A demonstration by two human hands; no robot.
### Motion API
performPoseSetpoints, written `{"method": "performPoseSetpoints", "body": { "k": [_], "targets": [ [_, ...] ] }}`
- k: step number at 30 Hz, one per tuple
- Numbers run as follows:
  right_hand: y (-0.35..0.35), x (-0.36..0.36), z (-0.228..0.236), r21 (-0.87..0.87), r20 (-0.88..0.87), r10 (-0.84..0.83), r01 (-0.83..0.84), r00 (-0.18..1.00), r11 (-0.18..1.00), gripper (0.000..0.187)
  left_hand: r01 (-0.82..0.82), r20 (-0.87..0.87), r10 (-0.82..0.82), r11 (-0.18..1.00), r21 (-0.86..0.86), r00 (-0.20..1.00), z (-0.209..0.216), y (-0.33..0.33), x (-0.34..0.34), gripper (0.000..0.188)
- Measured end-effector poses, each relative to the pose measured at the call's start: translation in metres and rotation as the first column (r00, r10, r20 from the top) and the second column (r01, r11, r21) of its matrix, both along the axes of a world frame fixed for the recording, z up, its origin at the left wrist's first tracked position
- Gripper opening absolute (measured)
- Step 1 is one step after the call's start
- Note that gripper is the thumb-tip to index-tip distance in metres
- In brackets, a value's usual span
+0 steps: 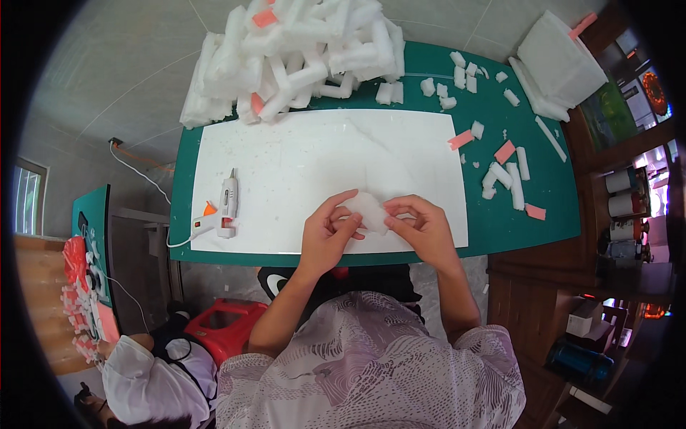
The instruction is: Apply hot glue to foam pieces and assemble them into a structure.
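A small, soft-looking white foam piece [368, 211] is held between my two hands, over the near part of a white board [314, 154]. My left hand [329, 230] pinches its left side, thumb and fingers closed on it. On the opposite side, my right hand [423, 223] grips the edge with thumb and forefinger. Fingers partly cover the piece, so its full shape is hidden. To the left on the board lies a white glue gun [229, 199] with an orange part and a cord.
A tall pile of white foam pieces [300, 57] with pink bits stands at the far left of the green table [529, 222]. Foam scraps [514, 179] and pink strips [504, 151] lie at right. Behind them sits a white foam block [561, 61]. Another person [157, 372] sits lower left, beside a red stool [225, 325].
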State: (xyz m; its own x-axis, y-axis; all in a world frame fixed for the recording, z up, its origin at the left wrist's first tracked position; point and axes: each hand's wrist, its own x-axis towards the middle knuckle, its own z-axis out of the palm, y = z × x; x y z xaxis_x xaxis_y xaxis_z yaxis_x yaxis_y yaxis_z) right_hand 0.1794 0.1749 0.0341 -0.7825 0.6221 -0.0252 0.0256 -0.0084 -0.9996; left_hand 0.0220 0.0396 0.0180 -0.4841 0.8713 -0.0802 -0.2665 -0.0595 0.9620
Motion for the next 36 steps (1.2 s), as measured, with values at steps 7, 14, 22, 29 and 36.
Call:
{"method": "performPoseSetpoints", "body": {
  "k": [7,14,22,29,36],
  "targets": [
    [-0.012,-0.007,0.008,0.052,0.008,-0.035,0.034,0.999,0.998,0.021,0.018,0.033,-0.018,1.000,0.012,0.999,-0.007,-0.007,-0.001,0.044],
    [-0.011,-0.011,-0.001,0.190,0.004,-0.060,0.058,0.998,0.980,0.022,0.014,0.162,-0.026,0.997,0.079,0.986,-0.010,-0.007,-0.004,0.043],
    [-0.014,-0.015,0.004,0.089,0.000,-0.008,0.008,1.000,0.996,0.035,-0.036,0.121,0.033,0.999,0.022,0.992,-0.009,-0.004,-0.006,0.040],
    [-0.026,-0.015,-0.008,0.169,-0.046,-0.073,0.079,0.996,0.982,0.040,-0.116,0.092,0.103,0.984,0.138,0.990,-0.011,-0.008,-0.004,0.035],
    [-0.024,-0.016,-0.006,0.345,-0.064,-0.101,0.118,0.993,0.931,0.038,-0.082,0.061,0.072,0.979,0.184,0.996,-0.021,-0.014,-0.010,0.037]
  ]
}}
